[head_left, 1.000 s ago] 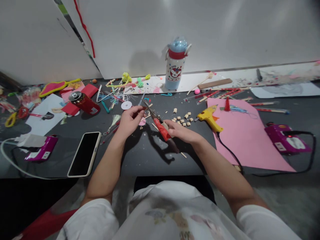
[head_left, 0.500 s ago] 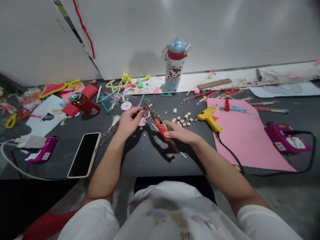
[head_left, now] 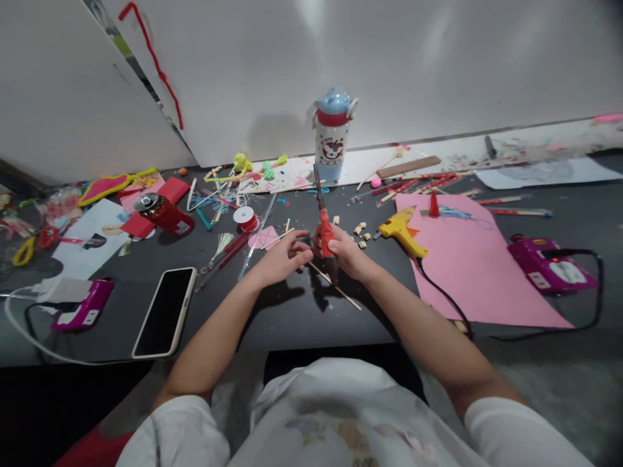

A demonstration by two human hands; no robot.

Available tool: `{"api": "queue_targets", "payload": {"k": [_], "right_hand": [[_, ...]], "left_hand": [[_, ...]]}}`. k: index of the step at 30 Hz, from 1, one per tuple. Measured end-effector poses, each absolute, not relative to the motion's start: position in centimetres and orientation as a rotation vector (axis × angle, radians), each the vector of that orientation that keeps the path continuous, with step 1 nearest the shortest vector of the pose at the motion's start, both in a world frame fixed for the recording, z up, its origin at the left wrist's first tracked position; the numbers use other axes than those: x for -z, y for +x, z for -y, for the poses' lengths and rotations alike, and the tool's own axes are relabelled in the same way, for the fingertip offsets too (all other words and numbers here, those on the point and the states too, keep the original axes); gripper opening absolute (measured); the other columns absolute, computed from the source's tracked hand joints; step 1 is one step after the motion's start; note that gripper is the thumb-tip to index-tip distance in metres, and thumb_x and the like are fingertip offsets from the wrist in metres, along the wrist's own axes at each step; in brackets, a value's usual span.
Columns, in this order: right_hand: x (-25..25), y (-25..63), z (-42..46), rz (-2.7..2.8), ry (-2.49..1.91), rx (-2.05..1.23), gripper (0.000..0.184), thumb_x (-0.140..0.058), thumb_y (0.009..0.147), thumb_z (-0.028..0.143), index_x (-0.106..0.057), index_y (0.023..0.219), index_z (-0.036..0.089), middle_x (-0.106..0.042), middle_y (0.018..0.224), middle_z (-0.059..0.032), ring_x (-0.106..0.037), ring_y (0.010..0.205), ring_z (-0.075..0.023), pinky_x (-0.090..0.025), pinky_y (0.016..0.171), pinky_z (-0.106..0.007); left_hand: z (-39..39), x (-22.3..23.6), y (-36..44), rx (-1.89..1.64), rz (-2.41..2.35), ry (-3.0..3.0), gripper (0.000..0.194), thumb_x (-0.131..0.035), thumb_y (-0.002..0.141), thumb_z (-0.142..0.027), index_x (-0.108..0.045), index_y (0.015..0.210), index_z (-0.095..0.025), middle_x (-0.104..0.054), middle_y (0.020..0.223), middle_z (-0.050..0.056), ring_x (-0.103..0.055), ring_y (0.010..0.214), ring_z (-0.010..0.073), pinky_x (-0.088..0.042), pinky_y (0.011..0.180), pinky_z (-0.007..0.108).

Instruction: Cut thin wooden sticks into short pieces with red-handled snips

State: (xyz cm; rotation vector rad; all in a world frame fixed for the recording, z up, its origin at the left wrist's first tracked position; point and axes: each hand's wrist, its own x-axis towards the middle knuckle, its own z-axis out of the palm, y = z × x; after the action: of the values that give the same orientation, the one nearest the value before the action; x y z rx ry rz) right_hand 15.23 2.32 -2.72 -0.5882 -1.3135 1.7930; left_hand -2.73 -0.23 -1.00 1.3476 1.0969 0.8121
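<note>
The right hand (head_left: 345, 253) is wrapped round the red grip of the scissors (head_left: 325, 224), their blades pointing up and away from the person, seemingly to clear the left hand (head_left: 287, 256). That left hand is just beside the scissors, fingers loosely curled, and whether it pinches anything cannot be told. A thin wooden stick (head_left: 348, 298) slants over the tabletop (head_left: 282, 318), one end near the left fingertips, probably for easy reach.
</note>
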Motion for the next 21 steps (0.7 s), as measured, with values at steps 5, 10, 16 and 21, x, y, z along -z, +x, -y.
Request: {"api": "queue_targets", "payload": {"k": [5,10,16,21], "right_hand": [[2.4,14.8,-2.0,1.256,-0.643,-1.789,0.053,-0.068,0.063,0.060,-0.047,0.092,0.021,-0.049,0.083,0.0000,-0.050,0.074,-0.0137,-0.044,0.072,-0.029],[2.8,14.3,-1.9,1.233,-0.669,-1.789,0.054,-0.069,0.064,0.059,-0.047,0.095,0.021,-0.050,0.083,0.0004,-0.051,0.075,-0.0142,-0.044,0.073,-0.030],[3.4,14.1,-2.1,1.219,-0.607,-1.723,0.051,-0.069,0.067,0.056,-0.046,0.096,0.020,-0.052,0.082,0.0013,-0.051,0.071,-0.0121,-0.044,0.066,-0.026],[3.6,13.9,-2.2,1.239,-0.631,-1.680,0.054,-0.068,0.065,0.059,-0.045,0.096,0.021,-0.052,0.081,0.0017,-0.051,0.070,-0.0126,-0.044,0.067,-0.027]], "left_hand": [[1.1,1.5,-1.8,-0.767,-0.922,1.396,0.094,-0.073,0.061,-0.060,-0.030,0.135,-0.020,-0.059,0.117,0.019,-0.062,0.103,0.0264,-0.052,0.081,0.037],[1.4,1.1,-1.6,-0.696,-0.960,1.443,0.103,-0.073,0.062,-0.059,-0.021,0.142,-0.020,-0.057,0.121,0.020,-0.062,0.104,0.0291,-0.051,0.084,0.041],[1.4,1.7,-1.7,-0.691,-0.893,1.393,0.108,-0.071,0.064,-0.060,-0.011,0.145,-0.020,-0.054,0.124,0.019,-0.057,0.111,0.0310,-0.047,0.091,0.045],[1.4,1.9,-1.7,-0.720,-0.870,1.397,0.105,-0.071,0.065,-0.059,-0.013,0.146,-0.022,-0.044,0.135,0.019,-0.053,0.115,0.0314,-0.045,0.093,0.045]]}}
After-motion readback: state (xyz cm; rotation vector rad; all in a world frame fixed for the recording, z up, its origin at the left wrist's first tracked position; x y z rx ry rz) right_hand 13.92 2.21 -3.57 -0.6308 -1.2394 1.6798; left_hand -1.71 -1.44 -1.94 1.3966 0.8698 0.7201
